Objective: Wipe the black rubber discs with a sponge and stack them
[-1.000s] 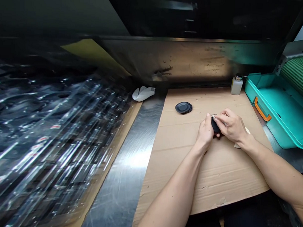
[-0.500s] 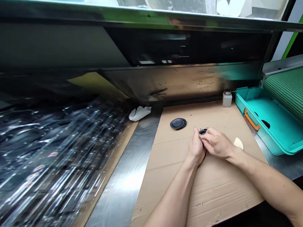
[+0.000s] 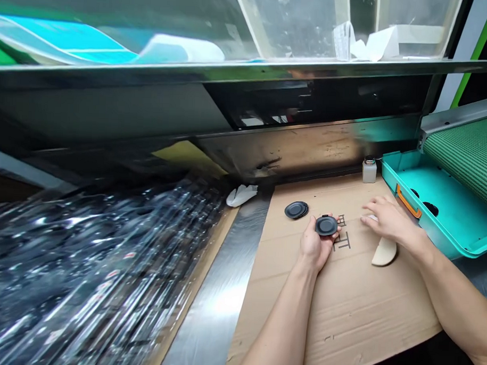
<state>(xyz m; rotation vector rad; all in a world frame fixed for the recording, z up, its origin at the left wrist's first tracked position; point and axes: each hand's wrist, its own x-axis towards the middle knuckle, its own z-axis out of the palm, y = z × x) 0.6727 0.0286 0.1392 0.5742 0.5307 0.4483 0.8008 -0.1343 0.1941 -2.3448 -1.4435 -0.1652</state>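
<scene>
My left hand (image 3: 315, 246) is closed round the edge of a round black plastic lid (image 3: 326, 226), its flat face turned up with a small tab at the top. To the right, over the cardboard, my right hand (image 3: 384, 218) has its fingers stretched out and apart from the lid. A small whitish patch shows by its fingertips; I cannot make out what it is. Just below that hand lies a cream half-round pad (image 3: 385, 253), partly hidden by the hand. Left of the held lid, a small pile of similar black lids (image 3: 296, 210) rests on the cardboard sheet (image 3: 279, 301).
A turquoise tray (image 3: 445, 227) with an orange handle holds black pieces at right, beside a green conveyor belt (image 3: 468, 142). A small bottle (image 3: 369, 170) stands at the back. Clear plastic trays (image 3: 84, 273) fill the left, near a crumpled white wad (image 3: 242, 195).
My right hand has left the black lid and moved right, its fingers opening out. My left hand keeps the lid, now more fully visible. The camera view has shifted upward and left.
</scene>
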